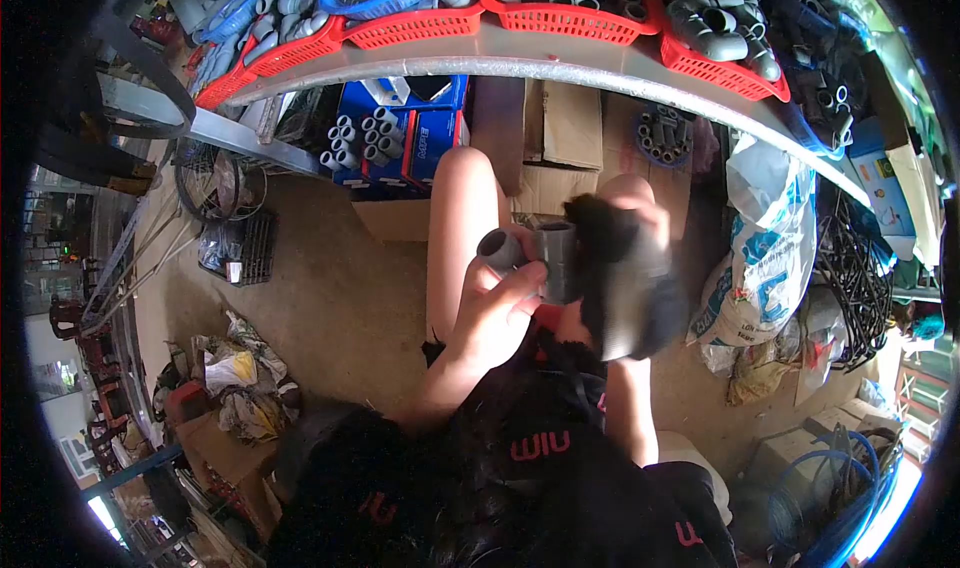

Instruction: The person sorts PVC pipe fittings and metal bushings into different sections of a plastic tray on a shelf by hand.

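Note:
Above my lap, my left hand (502, 303) is closed round a grey plastic pipe fitting (555, 258), thumb across its front. Two round open ends of grey plastic face up there, one beside the fingers and one to the right. My right hand (652, 218) is just right of the fitting, closed on a dark cloth (630, 288) that is smeared by motion. The cloth hangs down over the right wrist and hides most of the fingers. Its left edge comes right up to the fitting.
Red baskets (415, 30) of grey pipe fittings line the shelf (560, 56) ahead. Beneath it are blue boxes (435, 146) topped with fittings, and a cardboard box (565, 133). A white sack (765, 248) stands at right; crumpled bags (245, 378) lie at left.

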Tool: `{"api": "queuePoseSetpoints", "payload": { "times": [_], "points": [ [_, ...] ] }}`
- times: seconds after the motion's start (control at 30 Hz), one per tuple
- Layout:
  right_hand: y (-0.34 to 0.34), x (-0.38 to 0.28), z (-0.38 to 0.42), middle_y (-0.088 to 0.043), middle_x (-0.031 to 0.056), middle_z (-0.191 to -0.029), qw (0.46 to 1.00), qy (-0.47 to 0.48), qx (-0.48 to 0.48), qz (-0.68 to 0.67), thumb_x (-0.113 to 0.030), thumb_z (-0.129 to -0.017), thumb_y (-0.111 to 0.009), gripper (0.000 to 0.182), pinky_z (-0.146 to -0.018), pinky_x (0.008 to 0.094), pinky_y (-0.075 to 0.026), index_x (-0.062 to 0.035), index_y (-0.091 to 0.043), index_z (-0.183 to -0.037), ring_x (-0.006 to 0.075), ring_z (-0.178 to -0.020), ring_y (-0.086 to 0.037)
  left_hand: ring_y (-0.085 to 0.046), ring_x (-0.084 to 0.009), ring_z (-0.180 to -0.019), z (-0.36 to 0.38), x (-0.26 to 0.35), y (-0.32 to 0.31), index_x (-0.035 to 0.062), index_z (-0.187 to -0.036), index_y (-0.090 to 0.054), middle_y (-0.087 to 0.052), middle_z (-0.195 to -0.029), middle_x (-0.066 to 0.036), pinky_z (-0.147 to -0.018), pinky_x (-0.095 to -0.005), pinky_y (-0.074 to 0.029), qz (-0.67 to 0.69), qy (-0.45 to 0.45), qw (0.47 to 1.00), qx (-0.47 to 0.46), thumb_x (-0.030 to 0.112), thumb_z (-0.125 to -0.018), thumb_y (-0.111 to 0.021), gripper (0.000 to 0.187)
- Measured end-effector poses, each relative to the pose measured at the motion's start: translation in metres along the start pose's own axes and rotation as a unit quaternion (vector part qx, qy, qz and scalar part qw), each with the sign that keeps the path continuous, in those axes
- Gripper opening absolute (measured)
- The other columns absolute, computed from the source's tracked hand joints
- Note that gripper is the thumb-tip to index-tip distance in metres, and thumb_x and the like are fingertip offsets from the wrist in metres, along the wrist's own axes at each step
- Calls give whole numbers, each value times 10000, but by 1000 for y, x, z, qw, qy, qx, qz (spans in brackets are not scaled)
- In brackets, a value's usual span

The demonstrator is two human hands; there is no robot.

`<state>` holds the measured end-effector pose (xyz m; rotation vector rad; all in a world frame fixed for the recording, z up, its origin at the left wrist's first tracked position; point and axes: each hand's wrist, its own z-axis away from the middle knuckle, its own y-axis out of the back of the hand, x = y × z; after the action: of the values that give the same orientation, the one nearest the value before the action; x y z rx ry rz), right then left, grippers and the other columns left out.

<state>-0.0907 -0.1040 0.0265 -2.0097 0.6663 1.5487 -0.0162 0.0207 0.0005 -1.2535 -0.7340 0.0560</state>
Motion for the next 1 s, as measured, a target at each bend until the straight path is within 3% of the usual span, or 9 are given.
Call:
{"api": "queuePoseSetpoints", "payload": {
  "times": [0.1,0.13,0.27,0.5,0.63,0.7,0.8,0.93,1.0],
  "points": [
    [-19,-16,3,-528,86,-987,996,22,12,-82,-100,-682,-668,482,-800,267,-435,-24,-427,-1092,147,-887,-547,-503,-65,-746,3,-1,-27,42,-971,-446,-510,-858,-20,-646,-209,-417,-181,-84,978,58,-3,-824,-517,169],
    [-21,-14,9,-524,84,-977,995,-55,43,-70,-88,-691,-652,443,-790,264,-435,-21,-430,-1069,144,-874,-547,-532,-85,-820,4,-2,-22,27,-1056,-450,-535,-929,-40,-718,-223,-438,-206,-92,973,45,-10,-826,-506,240],
    [-23,-3,15,-506,56,-890,988,-83,117,-61,-57,-699,-627,325,-735,247,-435,-20,-455,-972,121,-805,-529,-558,-124,-931,3,-6,-22,7,-1211,-402,-533,-1084,-92,-814,-257,-446,-190,-74,977,56,-28,-809,-527,423],
    [-8,14,19,-518,48,-907,982,-125,143,2,-88,-689,-642,332,-750,273,-432,-43,-502,-987,162,-839,-527,-579,-155,-891,2,-7,-11,-4,-1141,-474,-599,-944,-65,-813,-304,-471,-148,-18,988,35,-42,-709,-685,482],
    [21,21,4,-537,92,-967,982,-54,17,183,-106,-653,-683,468,-826,281,-418,-48,-497,-1079,195,-930,-538,-561,-244,-989,0,0,-24,27,-1149,-456,-531,-1093,-138,-835,-355,-465,-55,15,998,1,118,-783,-648,423],
    [22,16,0,-548,99,-964,976,-15,-11,216,-110,-643,-701,506,-831,279,-420,-46,-485,-1097,194,-925,-547,-583,-223,-924,-2,0,-20,15,-1147,-454,-550,-1053,-127,-793,-335,-482,-39,-4,999,-18,128,-813,-615,387],
    [-4,1,4,-570,77,-905,989,10,41,143,-116,-647,-720,501,-781,276,-443,-42,-467,-1072,173,-838,-567,-598,-180,-896,-3,8,-16,6,-1141,-450,-572,-1037,-107,-787,-291,-483,55,28,994,-91,44,-848,-538,309],
    [-21,4,16,-594,81,-870,993,10,97,72,-104,-632,-737,478,-740,275,-462,-35,-470,-1022,171,-778,-590,-575,-143,-919,7,-2,-11,-6,-1146,-443,-588,-1014,-97,-799,-256,-459,-28,-33,998,-39,43,-866,-500,290],
    [-20,10,22,-603,99,-875,991,-15,112,68,-88,-616,-742,457,-732,277,-464,-31,-484,-989,182,-776,-599,-565,-138,-904,9,-10,-12,14,-1189,-416,-560,-1034,-74,-788,-263,-460,-86,-29,996,18,40,-831,-572,391]
  ]
}}
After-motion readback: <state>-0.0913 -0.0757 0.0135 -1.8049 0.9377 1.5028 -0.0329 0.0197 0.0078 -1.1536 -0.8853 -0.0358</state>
